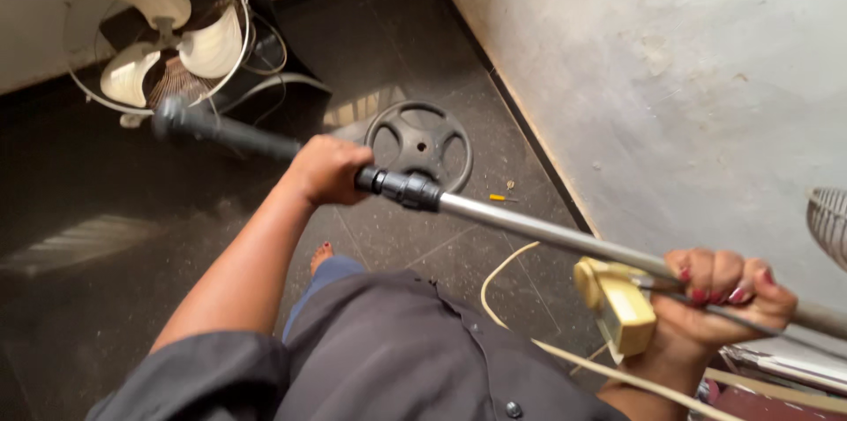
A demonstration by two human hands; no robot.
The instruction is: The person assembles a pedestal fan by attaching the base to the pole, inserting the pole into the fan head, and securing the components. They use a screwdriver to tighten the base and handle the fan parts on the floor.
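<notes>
Head view, item: my left hand (328, 169) closed on pole (529, 229) black grip, right hand (719, 293) closed on metal end; wall (670, 77) crowds right, open floor (79, 297) lower left.

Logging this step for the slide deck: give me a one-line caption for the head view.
Left hand grips the black tube, right hand the metal pole, above a dismantled fan.

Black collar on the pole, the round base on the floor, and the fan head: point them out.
black collar (408, 189), head view, middle of the joint.
round base (419, 144), head view, its hub.
fan head (163, 28), head view, blade hub.
</notes>
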